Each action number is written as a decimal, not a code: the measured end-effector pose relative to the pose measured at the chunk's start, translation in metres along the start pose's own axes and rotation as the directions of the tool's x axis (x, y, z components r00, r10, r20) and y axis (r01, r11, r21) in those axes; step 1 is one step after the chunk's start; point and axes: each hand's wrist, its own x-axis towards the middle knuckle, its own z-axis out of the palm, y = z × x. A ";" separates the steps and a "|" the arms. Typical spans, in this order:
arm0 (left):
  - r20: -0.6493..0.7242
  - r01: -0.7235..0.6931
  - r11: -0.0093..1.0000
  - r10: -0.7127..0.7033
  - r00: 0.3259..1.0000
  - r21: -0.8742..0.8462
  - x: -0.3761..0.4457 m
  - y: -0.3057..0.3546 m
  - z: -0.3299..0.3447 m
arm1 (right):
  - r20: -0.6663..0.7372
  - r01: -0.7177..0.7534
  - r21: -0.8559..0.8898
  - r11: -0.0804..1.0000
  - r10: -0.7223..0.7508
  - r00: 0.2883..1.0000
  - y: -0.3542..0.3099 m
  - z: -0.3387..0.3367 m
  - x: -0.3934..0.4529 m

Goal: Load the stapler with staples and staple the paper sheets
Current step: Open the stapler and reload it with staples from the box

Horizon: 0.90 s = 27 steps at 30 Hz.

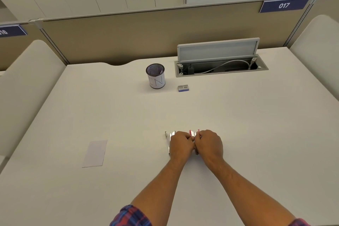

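on the worktop [238,115], stapler [171,136] near centre, paper sheets [95,153] to its left, staple box [183,88] and cup [156,76] behind.

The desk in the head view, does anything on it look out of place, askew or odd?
Nothing looks spilled or damaged. The grey hinged lid of the desk's cable box stands propped open, showing a white cable inside. The white paper sheets lie slightly askew to the left, apart from the pink and silver stapler that both hands work on.
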 end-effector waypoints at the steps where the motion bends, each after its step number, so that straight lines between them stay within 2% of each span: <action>1: 0.002 -0.003 1.000 0.003 1.000 -0.006 0.000 -0.001 0.000 | -0.003 -0.003 -0.006 1.000 0.003 1.000 0.001 0.001 0.000; 7: 0.017 -0.029 1.000 0.029 0.999 0.005 -0.002 0.001 -0.003 | -0.073 -0.014 0.025 1.000 0.016 0.997 0.007 0.006 -0.001; 13: 0.037 0.004 0.999 -0.006 0.999 0.043 -0.001 0.004 -0.008 | -0.091 -0.001 0.047 0.999 0.005 0.996 0.010 0.006 -0.001; 18: -0.044 -0.064 0.996 0.067 0.997 0.065 0.001 0.007 -0.014 | -0.168 0.025 0.200 0.980 0.009 0.986 0.010 0.004 -0.003; 23: -0.125 -0.145 0.984 0.157 0.980 0.100 0.004 0.010 -0.027 | -0.200 0.111 0.245 0.963 -0.061 0.978 -0.002 0.000 -0.007; 27: -0.214 -0.153 0.983 0.173 0.962 0.105 0.008 0.007 -0.042 | -0.199 0.157 0.278 0.948 -0.103 0.975 -0.019 0.000 -0.009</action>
